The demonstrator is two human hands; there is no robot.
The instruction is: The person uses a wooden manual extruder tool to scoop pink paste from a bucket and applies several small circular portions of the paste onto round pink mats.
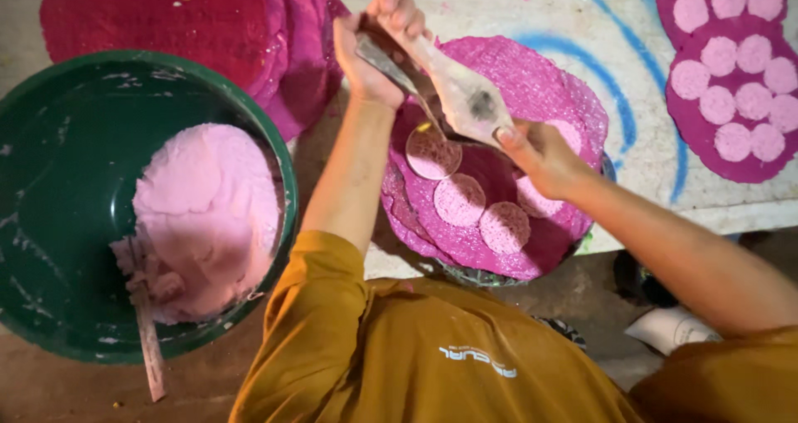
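From where I'm watching, the left hand (378,45) grips a metal ladle (420,124) tipped low over the magenta mat (532,82), so paste lands as discs; the right hand (540,153) pinches a wooden paddle (461,90) beside it. The green basin (50,182) sits left of the mat.

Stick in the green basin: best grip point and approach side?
Grip the bare lower end of the stick, where it overhangs the green basin's near rim. Come from the near side. Its upper end is buried in the pink paste, so only the overhanging end is free and clean. Both hands are busy elsewhere.
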